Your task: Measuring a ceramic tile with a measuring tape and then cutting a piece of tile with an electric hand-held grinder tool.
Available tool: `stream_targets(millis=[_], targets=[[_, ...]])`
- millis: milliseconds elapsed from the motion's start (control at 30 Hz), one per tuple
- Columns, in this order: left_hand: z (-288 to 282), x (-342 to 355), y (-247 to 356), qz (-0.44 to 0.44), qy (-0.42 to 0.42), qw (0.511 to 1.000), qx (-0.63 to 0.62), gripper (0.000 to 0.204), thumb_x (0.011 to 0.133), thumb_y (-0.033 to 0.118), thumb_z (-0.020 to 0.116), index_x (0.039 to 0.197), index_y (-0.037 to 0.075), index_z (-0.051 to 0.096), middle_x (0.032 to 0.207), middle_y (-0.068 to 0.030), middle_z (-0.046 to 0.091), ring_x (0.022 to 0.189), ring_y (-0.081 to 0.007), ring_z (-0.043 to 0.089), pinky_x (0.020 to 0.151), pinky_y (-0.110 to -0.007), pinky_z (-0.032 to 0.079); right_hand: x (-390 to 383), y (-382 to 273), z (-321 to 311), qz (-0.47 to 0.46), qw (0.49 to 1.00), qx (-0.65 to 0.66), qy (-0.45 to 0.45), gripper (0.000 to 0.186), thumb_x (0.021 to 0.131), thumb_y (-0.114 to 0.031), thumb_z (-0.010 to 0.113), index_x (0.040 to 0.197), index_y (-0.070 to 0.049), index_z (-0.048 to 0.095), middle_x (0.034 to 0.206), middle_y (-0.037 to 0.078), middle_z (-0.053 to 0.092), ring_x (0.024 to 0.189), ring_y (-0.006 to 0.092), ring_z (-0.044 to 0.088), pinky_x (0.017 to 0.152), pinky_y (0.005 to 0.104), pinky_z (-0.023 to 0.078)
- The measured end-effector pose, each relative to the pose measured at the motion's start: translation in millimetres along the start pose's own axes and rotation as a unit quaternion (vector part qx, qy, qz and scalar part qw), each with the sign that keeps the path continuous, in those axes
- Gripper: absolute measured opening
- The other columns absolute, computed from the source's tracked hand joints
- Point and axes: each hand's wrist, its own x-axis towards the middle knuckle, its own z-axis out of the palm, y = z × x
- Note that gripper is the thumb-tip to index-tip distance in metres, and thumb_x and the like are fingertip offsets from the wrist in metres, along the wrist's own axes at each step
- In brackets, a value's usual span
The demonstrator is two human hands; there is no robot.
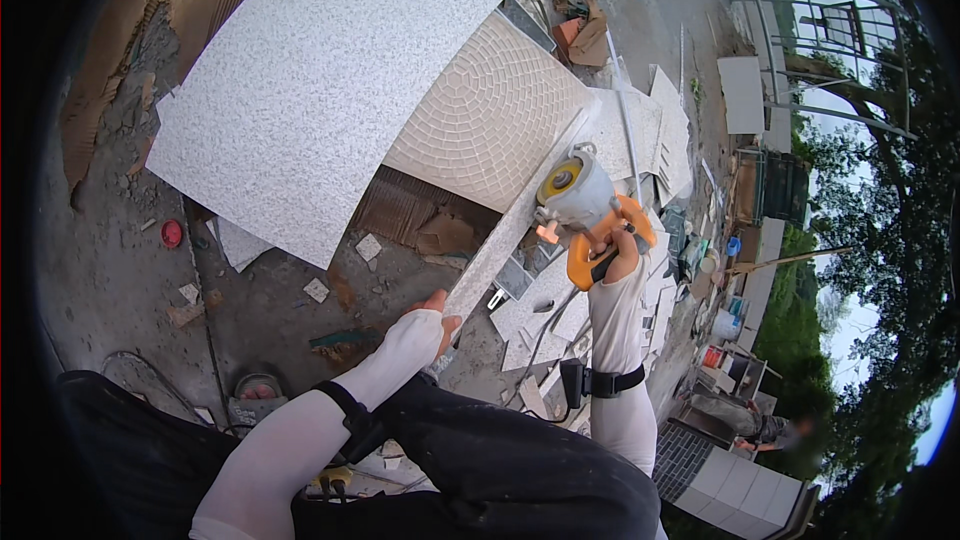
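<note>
1. The narrow speckled strip (503,248) lies before the person, right of the picture's centre, beside the beige patterned tile (490,100). Its long axis runs obliquely, from the lower end near the person's knee up and to the right.
2. The left hand (445,323) is clamped on the strip's lower end, with some fingers on the near side; those beneath it are hidden.
3. The handheld power tool (582,200), grey at the guard and orange at the handle, sits along the strip's right side. Its round yellow part faces up and left; the orange handle extends down and right.
4. The right hand (618,252) has its fingers closed around the orange handle. The switch cannot be made out.
5. The tool's cutting edge is hard to distinguish, and whether it touches the strip cannot be told. The guard overlaps the view of the strip's right side.
6. The large speckled slab (330,70), left of the patterned tile, is cut off by the upper rim and covers part of that tile.
</note>
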Motion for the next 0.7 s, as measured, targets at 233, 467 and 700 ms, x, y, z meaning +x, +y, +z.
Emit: stream_targets(millis=[233, 467, 700], targets=[[-4, 5, 4, 0.001, -0.014, 1.000, -0.011, 0.062, 0.094, 0.036, 0.059, 0.140, -0.001, 0.044, 0.123, -0.0301, 0.059, 0.115, -0.0451, 0.057, 0.096, -0.047, 0.047, 5, 8, -10, 0.000, 1.000, -0.020, -0.004, 0.009, 0.091, -0.009, 0.054, 0.099, -0.005, 0.055, 0.077, 0.001, 0.053, 0.064, 0.0099, 0.053, 0.060, 0.0249, 0.046], [-2, 11, 4, -0.014, -0.016, 1.000, -0.002, 0.063, 0.093, 0.037, 0.060, 0.142, 0.001, 0.043, 0.122, -0.0293, 0.060, 0.115, -0.0446, 0.058, 0.096, -0.048, 0.047, 6, 11, -9, 0.011, 1.000, 0.007, -0.007, 0.008, 0.089, -0.009, 0.055, 0.096, -0.005, 0.055, 0.076, 0.001, 0.052, 0.063, 0.0104, 0.053, 0.059, 0.0251, 0.045], [-3, 14, 7, -0.047, -0.022, 0.998, 0.022, 0.061, 0.094, 0.040, 0.059, 0.141, 0.004, 0.044, 0.124, -0.0275, 0.060, 0.115, -0.0447, 0.057, 0.096, -0.049, 0.047, -5, 5, -2, 0.018, 1.000, -0.013, 0.011, 0.006, 0.088, -0.010, 0.056, 0.092, -0.006, 0.054, 0.073, 0.001, 0.052, 0.063, 0.0112, 0.053, 0.059, 0.0257, 0.045]])
